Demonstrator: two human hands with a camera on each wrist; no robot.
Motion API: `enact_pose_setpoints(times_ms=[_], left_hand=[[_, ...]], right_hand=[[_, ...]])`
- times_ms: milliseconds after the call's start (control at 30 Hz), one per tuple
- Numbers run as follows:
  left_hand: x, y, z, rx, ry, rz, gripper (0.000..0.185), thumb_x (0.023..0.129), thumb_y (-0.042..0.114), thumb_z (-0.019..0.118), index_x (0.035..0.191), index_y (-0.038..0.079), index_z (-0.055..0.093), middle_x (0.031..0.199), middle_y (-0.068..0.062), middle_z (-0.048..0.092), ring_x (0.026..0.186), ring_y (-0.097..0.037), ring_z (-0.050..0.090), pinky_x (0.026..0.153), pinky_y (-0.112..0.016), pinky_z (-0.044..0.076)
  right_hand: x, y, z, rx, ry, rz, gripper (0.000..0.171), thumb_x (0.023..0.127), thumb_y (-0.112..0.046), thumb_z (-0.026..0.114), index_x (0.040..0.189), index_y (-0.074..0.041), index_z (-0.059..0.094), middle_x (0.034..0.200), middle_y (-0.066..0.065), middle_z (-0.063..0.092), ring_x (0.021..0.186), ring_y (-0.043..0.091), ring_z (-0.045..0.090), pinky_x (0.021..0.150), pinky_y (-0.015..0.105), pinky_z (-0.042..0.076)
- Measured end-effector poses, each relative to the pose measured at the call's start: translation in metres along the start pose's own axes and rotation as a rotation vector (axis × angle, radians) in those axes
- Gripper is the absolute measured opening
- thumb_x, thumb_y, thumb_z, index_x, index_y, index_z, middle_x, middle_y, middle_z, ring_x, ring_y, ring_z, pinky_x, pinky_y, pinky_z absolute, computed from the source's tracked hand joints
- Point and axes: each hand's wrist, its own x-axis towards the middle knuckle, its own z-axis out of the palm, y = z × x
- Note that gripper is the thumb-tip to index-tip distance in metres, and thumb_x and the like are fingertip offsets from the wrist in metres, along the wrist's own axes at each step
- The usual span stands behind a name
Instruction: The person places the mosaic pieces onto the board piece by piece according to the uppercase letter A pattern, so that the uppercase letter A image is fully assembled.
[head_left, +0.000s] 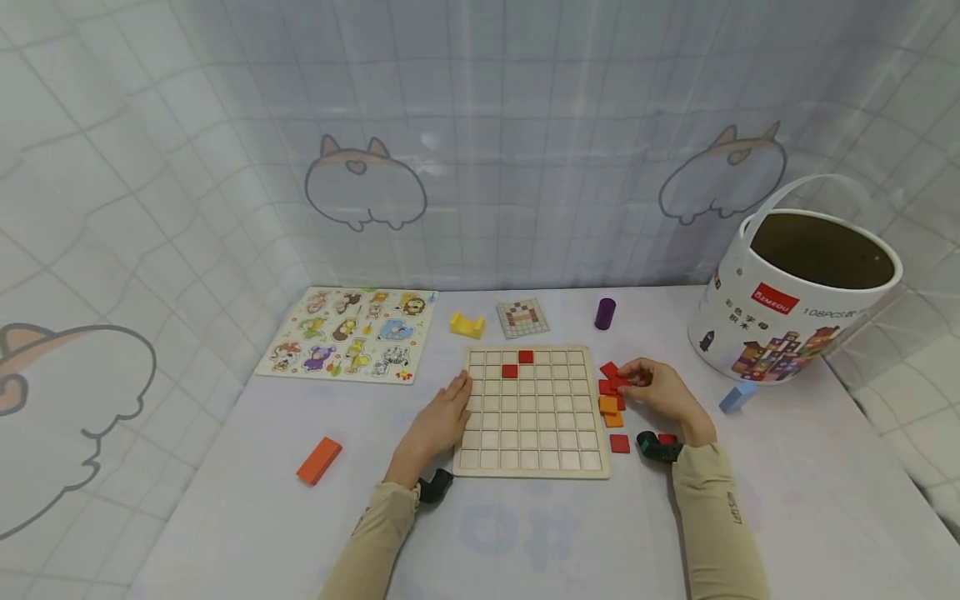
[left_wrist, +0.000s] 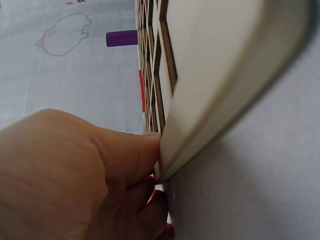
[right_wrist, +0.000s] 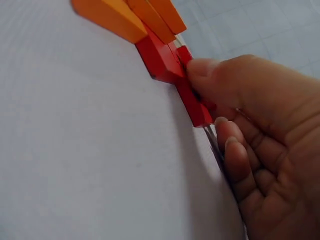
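**Right hand on the red tiles, left hand steadying the board**

The wooden grid board (head_left: 531, 412) lies flat at the middle of the table (head_left: 225, 517), and two red tiles (head_left: 517, 363) already sit in its upper rows, touching corner to corner. The left hand (head_left: 442, 417) rests against the board's left edge, fingers fairly straight and pressed to the rim; the left wrist view shows the fingertips (left_wrist: 145, 150) butted up to that edge, holding nothing.

Over on the other side, the right hand (head_left: 660, 392) is down on the heap of red and orange tiles (head_left: 611, 392) just beside the board's right edge. In the right wrist view its thumb and fingers (right_wrist: 200, 70) pinch one red tile (right_wrist: 192, 107) at the near end of the heap, the orange pieces (right_wrist: 125, 17) lying just beyond it.

So the key relation: the pinched tile lies right of the board, with the empty cells to its left, and the right hand is plainly the nearer one. The tile is square, so no long axis matters.

Further off stand a purple cylinder (head_left: 604, 313), a yellow block (head_left: 467, 324) and a pattern card (head_left: 522, 317).
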Motion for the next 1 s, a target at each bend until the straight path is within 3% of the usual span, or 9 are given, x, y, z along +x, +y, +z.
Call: enact_pose_setpoints(times_ms=[267,500,833,1000], left_hand=[[-0.001,0.000,0.000,-0.010,-0.005,-0.010,0.056,0.101,0.016,0.047,0.150,-0.004,0.028,0.160,-0.017,0.022,0.148,-0.032,0.025,0.122,-0.049,0.025],[0.000,0.000,0.001,-0.003,-0.009,-0.009,0.056,0.101,0.017,0.046,0.150,-0.004,0.028,0.161,-0.017,0.021,0.148,-0.032,0.025,0.122,-0.049,0.025],[-0.001,-0.001,0.001,-0.010,0.000,-0.010,0.056,0.101,0.016,0.047,0.149,-0.005,0.029,0.160,-0.018,0.022,0.148,-0.033,0.026,0.121,-0.050,0.025],[-0.002,0.000,-0.001,-0.010,0.003,-0.001,0.055,0.101,0.016,0.046,0.149,-0.005,0.029,0.160,-0.018,0.023,0.147,-0.033,0.026,0.121,-0.049,0.026]], right_hand=[[0.000,-0.005,-0.005,0.050,0.016,-0.005,0.030,0.089,-0.018,0.071,0.113,-0.001,0.065,0.090,0.007,0.062,0.079,0.015,0.051,0.061,0.019,0.042],[0.007,-0.019,-0.003,0.061,0.071,0.031,0.033,0.091,-0.026,0.068,0.116,-0.005,0.063,0.103,0.014,0.068,0.087,0.023,0.056,0.069,0.026,0.041],[0.023,-0.055,0.008,0.142,0.063,-0.106,0.032,0.093,-0.024,0.066,0.116,-0.002,0.064,0.104,0.022,0.068,0.085,0.030,0.063,0.065,0.030,0.056],[0.030,-0.066,0.023,0.184,0.035,-0.140,0.029,0.093,-0.021,0.065,0.115,-0.002,0.066,0.103,0.024,0.068,0.075,0.025,0.057,0.054,0.025,0.046]])
